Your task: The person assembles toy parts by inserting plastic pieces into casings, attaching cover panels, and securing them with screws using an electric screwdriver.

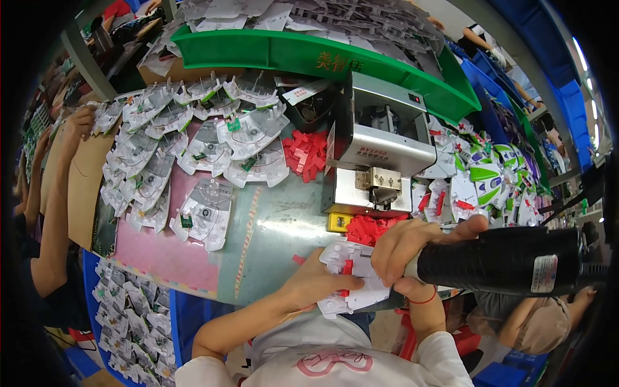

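Observation:
My left hand (pixel 322 277) grips a white plastic housing (pixel 371 289) by its left side, the thumb lying over a red plastic piece (pixel 347 267) set on it. My right hand (pixel 406 250) is closed round the front end of a black electric screwdriver (pixel 503 261), which lies nearly level with its body toward the right. The screwdriver's tip is by the housing's upper right part; whether it touches a screw cannot be made out. Just beyond my hands stands a silver screw feeder (pixel 383 151), with loose red pieces (pixel 371 227) and a small yellow block (pixel 338 222) at its foot.
Rows of white housings with small green circuit boards (pixel 206 213) cover the bench's left. More red pieces (pixel 305 155) lie left of the feeder. Green-and-white shells (pixel 487 180) pile up at right. A green tray (pixel 258 50) spans the back. A co-worker's hand (pixel 78 122) is far left.

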Tool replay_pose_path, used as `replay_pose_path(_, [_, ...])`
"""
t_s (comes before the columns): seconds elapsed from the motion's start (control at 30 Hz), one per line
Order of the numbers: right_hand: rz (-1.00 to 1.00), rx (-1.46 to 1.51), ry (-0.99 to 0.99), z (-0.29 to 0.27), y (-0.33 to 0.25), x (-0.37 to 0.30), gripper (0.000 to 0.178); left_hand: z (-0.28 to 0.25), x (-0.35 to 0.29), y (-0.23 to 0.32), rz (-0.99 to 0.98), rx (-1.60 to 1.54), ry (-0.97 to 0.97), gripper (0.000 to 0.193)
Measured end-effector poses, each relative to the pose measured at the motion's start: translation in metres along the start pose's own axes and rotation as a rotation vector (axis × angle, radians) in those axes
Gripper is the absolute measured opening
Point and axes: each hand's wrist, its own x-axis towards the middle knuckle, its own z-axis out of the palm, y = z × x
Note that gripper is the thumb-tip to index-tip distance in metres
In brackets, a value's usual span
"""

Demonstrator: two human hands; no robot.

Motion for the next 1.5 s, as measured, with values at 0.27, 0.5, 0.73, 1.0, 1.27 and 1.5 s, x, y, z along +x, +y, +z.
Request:
replay_pose_path(0.27, [-0.150, -0.193, 0.089, -0.004, 0.001, 0.008, 0.029, -0.001, 0.007, -0.013, 0.103, 0.115, 0.136, 0.041])
replay_pose_path(0.5, [-0.187, -0.316, 0.219, -0.017, 0.004, 0.025, 0.012, -0.012, 0.006, -0.009, 0.147, 0.019, 0.263, 0.041])
replay_pose_path(0.73, [0.015, -0.396, 0.375, -0.016, 0.010, 0.017, 0.009, -0.011, 0.006, -0.008, 0.230, -0.058, 0.296, 0.038])
replay_pose_path(1.0, [0.068, -0.038, -0.010, 0.005, -0.009, -0.006, 0.015, -0.006, 0.004, 0.000, 0.185, -0.072, 0.314, 0.037])
replay_pose_path(1.27, [-0.002, 0.120, -0.142, 0.018, -0.011, -0.007, 0.034, -0.003, 0.001, 0.001, 0.154, -0.189, 0.243, 0.038])
replay_pose_path(1.5, [-0.008, -0.156, -0.459, 0.013, -0.015, 0.001, 0.102, -0.004, -0.001, 0.001, 0.139, -0.144, 0.222, 0.042])
